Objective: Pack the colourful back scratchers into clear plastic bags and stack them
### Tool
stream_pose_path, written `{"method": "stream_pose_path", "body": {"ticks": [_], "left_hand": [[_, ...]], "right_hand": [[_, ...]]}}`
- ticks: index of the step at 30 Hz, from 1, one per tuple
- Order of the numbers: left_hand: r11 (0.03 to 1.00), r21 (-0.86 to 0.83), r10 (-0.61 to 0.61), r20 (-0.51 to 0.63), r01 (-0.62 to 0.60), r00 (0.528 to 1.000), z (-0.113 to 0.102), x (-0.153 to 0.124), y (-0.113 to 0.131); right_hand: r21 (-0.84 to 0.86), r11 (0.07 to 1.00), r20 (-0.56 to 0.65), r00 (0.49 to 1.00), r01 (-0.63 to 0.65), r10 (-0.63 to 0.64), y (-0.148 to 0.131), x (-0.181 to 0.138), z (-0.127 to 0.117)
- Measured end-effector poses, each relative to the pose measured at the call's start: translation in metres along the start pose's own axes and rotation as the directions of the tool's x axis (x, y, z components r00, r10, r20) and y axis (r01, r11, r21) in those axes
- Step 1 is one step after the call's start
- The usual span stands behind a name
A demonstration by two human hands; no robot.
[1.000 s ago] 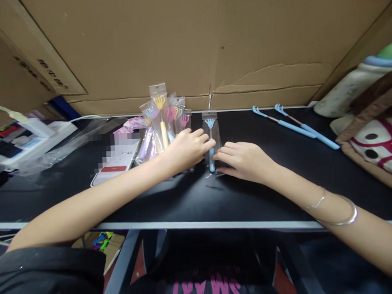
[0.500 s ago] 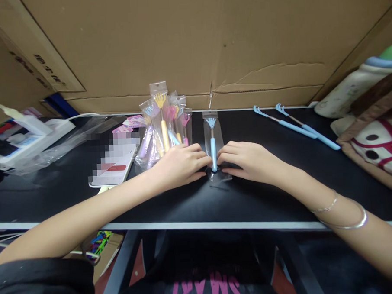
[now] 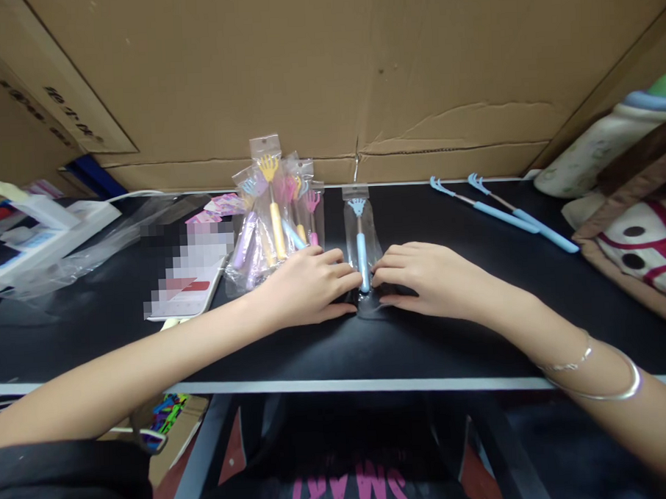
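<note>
A blue back scratcher lies upright in view, claw end away from me, inside a clear plastic bag on the black table. My left hand is at the bag's lower left edge, fingertips beside the blue handle and thumb lower down. From the other side, my right hand has its fingers and thumb on the lower right edge. Both hands appear closed on the bag, though the fingertips partly hide the film. Left of the bag is a pile of bagged back scratchers in yellow, purple, pink and blue.
Two unbagged blue back scratchers lie at the right, near a patterned bag and a bottle. A phone, pink cards, loose plastic film and a power strip are at the left. Cardboard stands behind.
The bag's lower end has shifted slightly toward me and looks straighter between my hands. Both hands stay beside the handle, with only small finger movement. The camera view has moved slightly.
</note>
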State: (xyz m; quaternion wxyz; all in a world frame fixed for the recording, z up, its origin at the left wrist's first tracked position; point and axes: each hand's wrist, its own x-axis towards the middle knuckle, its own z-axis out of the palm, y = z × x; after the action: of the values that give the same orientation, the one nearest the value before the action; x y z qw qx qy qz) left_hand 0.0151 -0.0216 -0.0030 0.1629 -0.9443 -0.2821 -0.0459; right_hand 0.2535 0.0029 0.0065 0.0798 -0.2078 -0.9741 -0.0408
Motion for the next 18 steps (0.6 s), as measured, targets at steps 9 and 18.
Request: {"method": "stream_pose_path", "body": {"ticks": [9,18], "left_hand": [[0.998,-0.058,-0.002,-0.038,0.000,0.999,0.0012,-0.0012,-0.0001],[0.989,-0.145,-0.017,-0.033,0.012,0.999,0.0076,-0.0037,-0.0001]], "right_hand": [[0.005,1.000,0.006,1.000,-0.027,0.027,0.0003,-0.0033,-0.0005],[-0.050,0.995,-0.012,0.997,-0.082,0.082,-0.0006,-0.0042,-0.0008]]}}
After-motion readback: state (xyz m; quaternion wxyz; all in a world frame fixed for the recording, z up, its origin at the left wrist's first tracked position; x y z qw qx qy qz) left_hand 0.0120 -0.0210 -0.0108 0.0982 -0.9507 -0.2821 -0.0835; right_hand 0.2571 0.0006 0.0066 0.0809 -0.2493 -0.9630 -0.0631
